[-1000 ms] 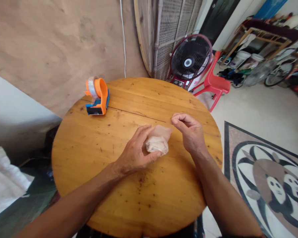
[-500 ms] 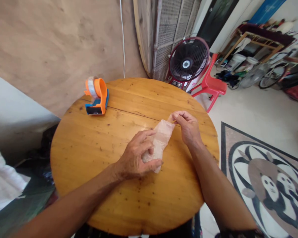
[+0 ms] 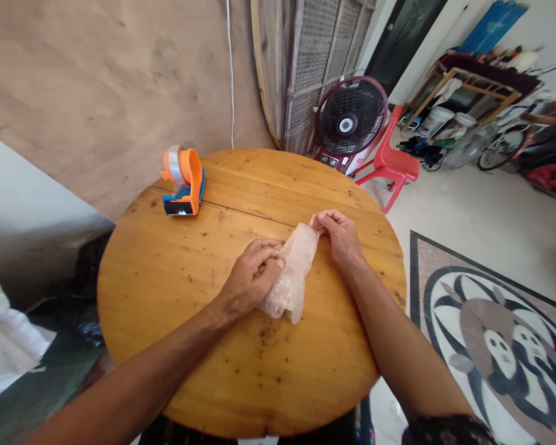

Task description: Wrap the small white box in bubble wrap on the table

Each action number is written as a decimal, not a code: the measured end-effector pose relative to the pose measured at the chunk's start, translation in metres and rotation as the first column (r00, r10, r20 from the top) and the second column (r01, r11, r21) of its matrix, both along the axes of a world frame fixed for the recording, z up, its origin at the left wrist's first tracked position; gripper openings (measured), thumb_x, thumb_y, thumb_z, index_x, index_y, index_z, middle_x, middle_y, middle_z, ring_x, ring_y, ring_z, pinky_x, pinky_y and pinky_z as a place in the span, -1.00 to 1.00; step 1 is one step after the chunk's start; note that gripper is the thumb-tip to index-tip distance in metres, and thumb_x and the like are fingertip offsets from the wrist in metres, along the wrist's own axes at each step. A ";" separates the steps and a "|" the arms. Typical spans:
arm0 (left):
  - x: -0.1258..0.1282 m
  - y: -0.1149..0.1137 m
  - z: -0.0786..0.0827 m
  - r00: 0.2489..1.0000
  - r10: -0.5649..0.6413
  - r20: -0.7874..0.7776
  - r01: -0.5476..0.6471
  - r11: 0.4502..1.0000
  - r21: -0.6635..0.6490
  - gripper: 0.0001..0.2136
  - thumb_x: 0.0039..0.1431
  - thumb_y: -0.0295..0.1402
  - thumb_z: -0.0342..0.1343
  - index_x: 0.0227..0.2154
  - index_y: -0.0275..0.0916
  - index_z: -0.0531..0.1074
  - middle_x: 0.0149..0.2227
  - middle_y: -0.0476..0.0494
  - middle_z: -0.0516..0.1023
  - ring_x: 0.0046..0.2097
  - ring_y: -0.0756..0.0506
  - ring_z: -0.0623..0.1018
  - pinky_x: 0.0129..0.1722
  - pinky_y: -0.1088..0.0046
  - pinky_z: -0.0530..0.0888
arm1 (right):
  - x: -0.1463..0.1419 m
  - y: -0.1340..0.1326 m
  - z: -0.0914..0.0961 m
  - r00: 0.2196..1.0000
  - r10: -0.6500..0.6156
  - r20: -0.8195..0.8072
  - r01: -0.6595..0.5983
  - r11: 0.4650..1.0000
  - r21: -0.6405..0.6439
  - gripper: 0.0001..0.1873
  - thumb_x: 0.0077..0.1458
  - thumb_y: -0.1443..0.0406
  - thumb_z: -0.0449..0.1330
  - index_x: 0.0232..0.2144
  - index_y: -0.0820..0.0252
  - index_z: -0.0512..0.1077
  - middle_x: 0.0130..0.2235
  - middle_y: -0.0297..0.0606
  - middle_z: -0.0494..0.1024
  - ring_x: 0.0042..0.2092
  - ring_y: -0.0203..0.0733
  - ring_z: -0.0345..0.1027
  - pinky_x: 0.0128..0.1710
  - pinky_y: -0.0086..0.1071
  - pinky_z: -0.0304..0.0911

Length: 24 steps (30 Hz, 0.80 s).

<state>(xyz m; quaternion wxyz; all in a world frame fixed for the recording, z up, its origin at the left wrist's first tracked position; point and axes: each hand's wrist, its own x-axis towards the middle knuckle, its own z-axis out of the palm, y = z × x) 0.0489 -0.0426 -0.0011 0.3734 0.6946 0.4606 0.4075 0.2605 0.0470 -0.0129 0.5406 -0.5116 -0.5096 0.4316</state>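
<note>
A crumpled, translucent, whitish plastic bag or wrapper (image 3: 293, 281) lies on the round wooden table (image 3: 204, 364). My left hand (image 3: 256, 275) is at its left edge, with thumb and fingers closed on the film. At the far right end, my right hand (image 3: 338, 235) pinches the wrapper's upper corner between thumb and fingertips. What lies inside the wrapper, if anything, I cannot make out. Farther back on the left of the table stands an orange and blue tape dispenser (image 3: 194, 179) with a roll of clear tape, apart from both hands.
Behind the table is a plywood wall (image 3: 120, 80) with a white cord (image 3: 231, 80). A dark red fan (image 3: 351, 117) and a red plastic chair (image 3: 393, 164) stand beyond the right edge. White sacking (image 3: 9, 340) lies at the left. A panda floor pattern (image 3: 500, 346) is at right.
My left hand has drawn its thumb up and in, closing on the wrapper's left edge and uncovering its near end. My right hand has shifted slightly left, still pinching the corner.
</note>
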 end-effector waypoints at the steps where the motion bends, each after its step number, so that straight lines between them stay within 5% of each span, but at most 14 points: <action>1: -0.001 0.002 -0.001 1.000 -0.009 -0.012 0.009 1.000 -0.012 -0.81 0.22 -0.31 0.00 -0.31 -0.23 0.50 0.01 -0.22 0.43 0.13 -0.18 0.36 0.10 0.21 0.33 | 0.000 0.000 -0.001 1.000 0.000 -0.003 0.000 1.000 0.000 -0.79 -0.06 0.17 0.23 -0.51 0.21 0.41 -0.49 -0.35 0.46 -0.47 -0.34 0.25 -0.42 -0.43 0.17; 6: -0.001 0.013 -0.007 0.998 -0.066 -0.024 0.066 0.998 0.016 -0.75 0.24 -0.30 -0.03 -0.22 -0.20 0.54 0.03 -0.18 0.48 0.14 -0.18 0.36 0.19 0.11 0.24 | 0.002 0.003 -0.005 1.000 -0.003 0.012 0.003 1.000 0.024 -0.79 -0.06 0.17 0.23 -0.53 0.20 0.41 -0.53 -0.37 0.45 -0.51 -0.35 0.23 -0.46 -0.43 0.14; 11: 0.000 0.018 -0.008 0.989 -0.137 0.051 0.140 0.987 -0.073 -0.72 0.26 -0.26 -0.06 -0.18 -0.21 0.53 -0.10 -0.12 0.57 -0.04 -0.13 0.51 0.03 0.28 0.41 | 0.001 0.003 -0.004 0.999 -0.019 0.026 0.019 1.000 0.016 -0.78 -0.07 0.15 0.23 -0.54 0.20 0.41 -0.53 -0.37 0.44 -0.51 -0.35 0.22 -0.48 -0.44 0.13; 19: 0.000 0.021 -0.019 0.993 -0.005 0.116 0.021 0.990 -0.138 -0.74 0.16 -0.32 0.03 -0.17 -0.26 0.55 -0.14 -0.15 0.59 -0.12 -0.12 0.56 -0.09 0.36 0.47 | 0.008 0.008 -0.003 0.995 -0.032 -0.090 0.026 0.998 -0.061 -0.65 -0.09 0.02 0.23 -0.45 0.21 0.44 -0.35 -0.24 0.52 -0.44 -0.32 0.33 -0.51 -0.44 0.14; 24: 0.001 0.022 -0.020 0.994 0.064 0.085 -0.053 0.991 -0.120 -0.68 0.12 -0.29 0.10 -0.10 -0.31 0.51 -0.25 -0.16 0.58 -0.27 -0.08 0.53 -0.25 0.39 0.48 | 0.004 -0.014 0.019 0.991 -0.077 0.112 0.056 0.982 0.178 -0.77 0.02 0.12 0.22 -0.45 0.18 0.42 -0.53 -0.42 0.35 -0.51 -0.37 0.18 -0.49 -0.44 0.08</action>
